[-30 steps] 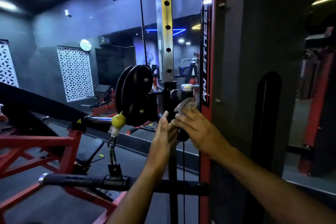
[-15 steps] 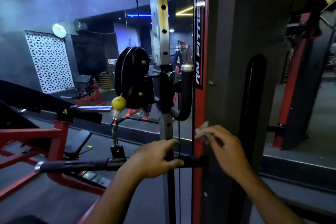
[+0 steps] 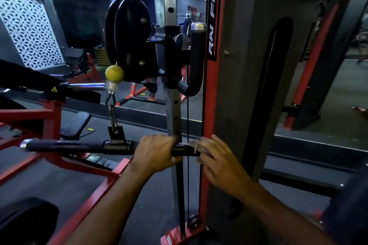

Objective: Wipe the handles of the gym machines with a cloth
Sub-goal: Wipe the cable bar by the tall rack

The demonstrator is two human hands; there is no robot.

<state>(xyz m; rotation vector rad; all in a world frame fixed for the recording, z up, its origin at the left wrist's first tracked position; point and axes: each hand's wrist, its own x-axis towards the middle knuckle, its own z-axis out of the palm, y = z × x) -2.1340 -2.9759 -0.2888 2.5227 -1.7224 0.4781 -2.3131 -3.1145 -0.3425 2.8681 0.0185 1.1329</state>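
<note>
A black straight cable bar (image 3: 65,146) hangs level from a chain (image 3: 112,114) under a yellow ball stop (image 3: 114,73). My left hand (image 3: 157,151) grips the bar just right of its centre swivel. My right hand (image 3: 215,162) holds a small pale cloth (image 3: 194,144) wrapped over the bar's right end, beside the red upright. Above, a curved black handle (image 3: 196,61) with a chrome cap sits on the pulley carriage.
The cable machine's red and grey tower (image 3: 229,85) stands right in front. Black pulley discs (image 3: 129,36) sit upper middle. A red-framed machine (image 3: 45,125) with a black seat pad (image 3: 74,123) is on the left. Mirrors line the back wall.
Both hands came down from the curved upper handle to the hanging bar. My left hand now grips the bar, and the right has brought the cloth onto its right end.
</note>
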